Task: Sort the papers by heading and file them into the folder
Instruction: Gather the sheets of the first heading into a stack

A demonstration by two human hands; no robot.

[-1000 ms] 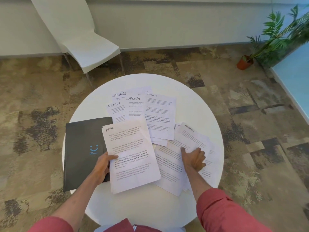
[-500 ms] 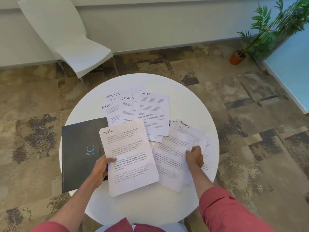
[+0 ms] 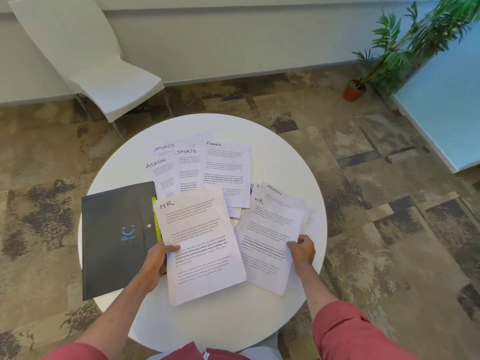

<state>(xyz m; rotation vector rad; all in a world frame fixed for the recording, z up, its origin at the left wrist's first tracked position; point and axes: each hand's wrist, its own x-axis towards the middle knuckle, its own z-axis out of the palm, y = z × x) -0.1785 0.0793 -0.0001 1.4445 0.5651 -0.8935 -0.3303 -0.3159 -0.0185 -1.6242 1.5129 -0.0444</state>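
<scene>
White printed HR sheets (image 3: 197, 229) are pinched by left hand (image 3: 153, 263) and right hand (image 3: 301, 249), so the loose ADMIN page (image 3: 275, 190) beneath could be dragged along.

L hand (image 3: 155, 263) grips HR stack (image 3: 200, 245) – R hand (image 3: 301, 249) pinches another HR sheet (image 3: 270, 240).

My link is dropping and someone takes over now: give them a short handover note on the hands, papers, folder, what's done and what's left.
Left hand grips the HR stack by its left edge, thumb on top.
Right hand pinches the top HR sheet of the right pile.
Black folder lies closed on the left of the table.
Far side, overlapping: far ADMIN sheet, two SPORTS sheets, FINANCE sheet.
A second ADMIN sheet peeks from the right pile.
Done: HR gathering begun; nothing visibly filed.
Left: join that HR sheet to the stack, group the other headings, file all into the folder.
</scene>
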